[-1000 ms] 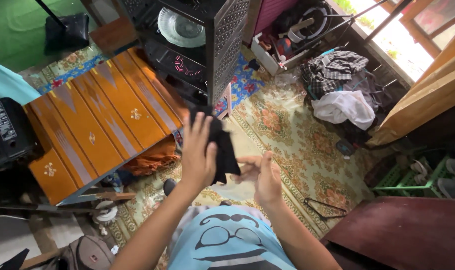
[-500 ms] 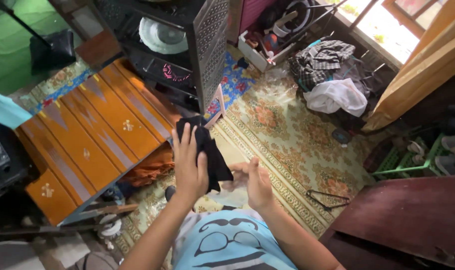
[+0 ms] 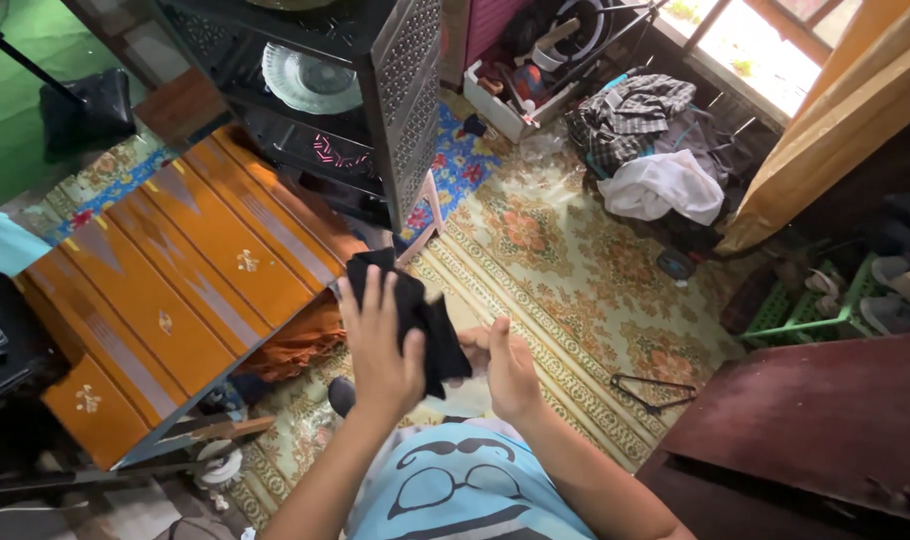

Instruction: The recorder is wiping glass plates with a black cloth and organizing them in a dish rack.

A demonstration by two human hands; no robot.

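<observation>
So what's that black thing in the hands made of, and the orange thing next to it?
The black thing looks like soft, matte cloth: it bends and droops between the left hand and the right hand, with no shine. The orange cover seems to be woven fabric too, given its stripes, small pale motifs and the loose folds hanging off its edge.
</observation>
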